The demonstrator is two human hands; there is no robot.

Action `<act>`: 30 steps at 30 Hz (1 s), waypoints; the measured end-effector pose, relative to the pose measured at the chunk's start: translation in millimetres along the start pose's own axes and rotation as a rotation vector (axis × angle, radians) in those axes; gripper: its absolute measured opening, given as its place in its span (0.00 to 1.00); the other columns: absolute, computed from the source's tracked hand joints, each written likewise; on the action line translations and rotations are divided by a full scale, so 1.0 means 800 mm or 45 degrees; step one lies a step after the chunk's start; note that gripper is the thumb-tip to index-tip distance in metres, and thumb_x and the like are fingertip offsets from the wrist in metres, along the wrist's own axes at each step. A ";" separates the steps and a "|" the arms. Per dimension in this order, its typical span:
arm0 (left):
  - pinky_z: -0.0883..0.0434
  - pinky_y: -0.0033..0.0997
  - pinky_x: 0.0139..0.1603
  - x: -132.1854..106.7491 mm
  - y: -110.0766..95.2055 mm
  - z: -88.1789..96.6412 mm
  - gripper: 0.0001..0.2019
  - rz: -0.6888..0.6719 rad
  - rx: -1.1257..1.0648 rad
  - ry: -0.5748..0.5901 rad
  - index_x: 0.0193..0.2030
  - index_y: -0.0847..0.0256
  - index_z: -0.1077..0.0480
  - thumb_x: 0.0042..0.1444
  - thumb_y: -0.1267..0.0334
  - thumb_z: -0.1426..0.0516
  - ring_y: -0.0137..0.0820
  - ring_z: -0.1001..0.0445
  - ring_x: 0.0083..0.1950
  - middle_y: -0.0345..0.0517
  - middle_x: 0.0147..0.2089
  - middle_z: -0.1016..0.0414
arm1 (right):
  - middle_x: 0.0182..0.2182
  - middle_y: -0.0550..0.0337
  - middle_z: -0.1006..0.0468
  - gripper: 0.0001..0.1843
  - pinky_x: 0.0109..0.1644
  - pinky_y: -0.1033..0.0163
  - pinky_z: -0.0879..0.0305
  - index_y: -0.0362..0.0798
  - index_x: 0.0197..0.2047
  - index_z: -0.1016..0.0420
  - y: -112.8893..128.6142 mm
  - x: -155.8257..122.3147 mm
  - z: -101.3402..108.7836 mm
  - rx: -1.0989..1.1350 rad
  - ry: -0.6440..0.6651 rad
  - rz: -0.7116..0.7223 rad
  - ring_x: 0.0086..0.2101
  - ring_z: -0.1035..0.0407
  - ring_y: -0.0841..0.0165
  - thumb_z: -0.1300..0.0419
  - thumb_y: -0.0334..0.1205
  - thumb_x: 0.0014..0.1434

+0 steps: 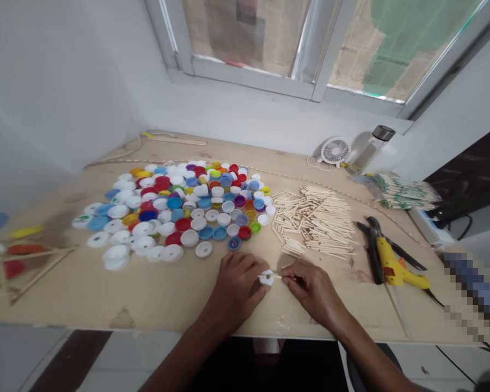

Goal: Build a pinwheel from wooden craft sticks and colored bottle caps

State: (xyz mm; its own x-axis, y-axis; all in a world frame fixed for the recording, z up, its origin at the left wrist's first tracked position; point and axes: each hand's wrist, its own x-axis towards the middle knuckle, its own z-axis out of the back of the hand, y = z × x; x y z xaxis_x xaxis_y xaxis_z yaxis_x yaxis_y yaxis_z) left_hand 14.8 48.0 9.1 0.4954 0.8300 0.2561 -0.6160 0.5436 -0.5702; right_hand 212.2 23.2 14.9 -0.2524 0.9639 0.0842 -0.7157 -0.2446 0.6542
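My left hand (236, 286) pinches a white bottle cap (266, 277) near the front edge of the wooden table (147, 294). My right hand (312, 288) holds a thin wooden stick (278, 277) whose tip meets the cap's centre hole. Behind the hands lie a wide spread of coloured bottle caps (179, 209) and a pile of short wooden sticks (314, 220).
Black pliers (373, 247) and a yellow glue gun (396, 267) lie to the right. A small white fan (335, 151), a clear bottle (371, 147) and a bag of sticks (400, 190) sit at the back right. A stick-and-cap frame (16, 264) rests far left.
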 end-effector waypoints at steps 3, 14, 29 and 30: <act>0.41 0.44 0.51 -0.001 0.000 -0.001 0.09 0.003 0.013 0.017 0.40 0.56 0.26 0.52 0.68 0.42 0.40 0.33 0.45 0.45 0.39 0.26 | 0.29 0.61 0.23 0.07 0.35 0.65 0.37 0.49 0.36 0.24 0.000 0.000 0.000 -0.011 0.008 0.001 0.31 0.30 0.69 0.44 0.34 0.61; 0.42 0.44 0.51 -0.002 0.001 0.000 0.09 -0.011 0.021 0.010 0.41 0.55 0.27 0.52 0.68 0.42 0.39 0.33 0.45 0.45 0.39 0.26 | 0.29 0.60 0.24 0.07 0.35 0.66 0.37 0.49 0.35 0.24 0.001 0.002 0.002 -0.032 0.023 0.012 0.31 0.30 0.69 0.44 0.33 0.61; 0.42 0.45 0.51 -0.002 0.001 -0.001 0.09 -0.015 0.026 0.024 0.41 0.56 0.26 0.53 0.68 0.44 0.40 0.33 0.46 0.46 0.39 0.26 | 0.29 0.61 0.25 0.08 0.37 0.65 0.38 0.50 0.33 0.26 0.005 0.004 0.005 -0.082 0.055 0.022 0.33 0.30 0.68 0.45 0.32 0.61; 0.42 0.45 0.52 -0.002 0.001 -0.001 0.09 -0.015 0.026 0.022 0.41 0.56 0.26 0.53 0.68 0.44 0.40 0.33 0.46 0.46 0.39 0.26 | 0.29 0.61 0.25 0.08 0.37 0.65 0.38 0.50 0.33 0.26 0.005 0.004 0.005 -0.087 0.056 0.022 0.32 0.30 0.68 0.45 0.32 0.61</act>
State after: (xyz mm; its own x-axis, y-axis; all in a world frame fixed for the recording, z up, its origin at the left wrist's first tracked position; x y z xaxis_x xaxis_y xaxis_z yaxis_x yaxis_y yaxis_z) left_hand 13.8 46.7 7.8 0.5132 0.8213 0.2493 -0.6222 0.5561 -0.5510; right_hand 211.1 25.6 21.1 -0.2927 0.9543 0.0612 -0.7532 -0.2695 0.6000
